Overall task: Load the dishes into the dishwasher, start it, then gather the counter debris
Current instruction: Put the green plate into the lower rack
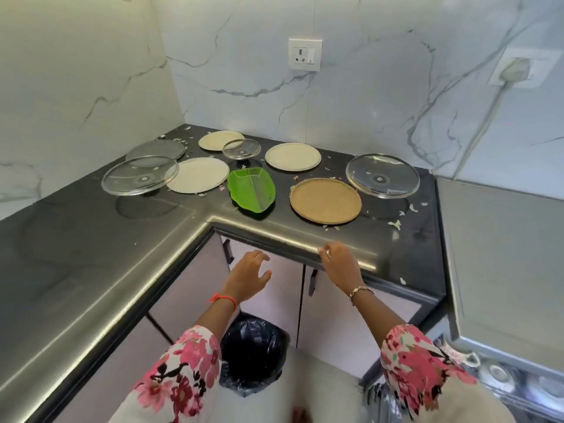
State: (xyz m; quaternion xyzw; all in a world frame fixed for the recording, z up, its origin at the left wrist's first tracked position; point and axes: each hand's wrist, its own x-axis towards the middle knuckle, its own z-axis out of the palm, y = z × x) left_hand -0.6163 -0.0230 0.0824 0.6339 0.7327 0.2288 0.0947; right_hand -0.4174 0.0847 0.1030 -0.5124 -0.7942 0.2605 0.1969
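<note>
Dishes lie spread on the dark corner counter (76, 239): a green leaf-shaped dish (251, 190), a brown round plate (325, 200), three cream plates (197, 175), (293, 156), (220, 140), and several glass lids or plates (139, 176), (382, 175), (241, 148), (156, 151). Pale debris scraps (395, 224) dot the counter, mostly at the right. My left hand (251, 273) hovers below the counter's front edge, fingers loosely curled, holding nothing. My right hand (339, 264) is at the counter's front edge, fingers curled, empty. The dishwasher (500, 270) stands at the right, with its rack (500, 377) showing.
A bin lined with a black bag (252, 355) stands on the floor between my arms. Cabinet doors with dark handles (312, 282) run under the counter. Wall sockets (305, 54) and a plugged cord (515, 71) are on the marble backsplash.
</note>
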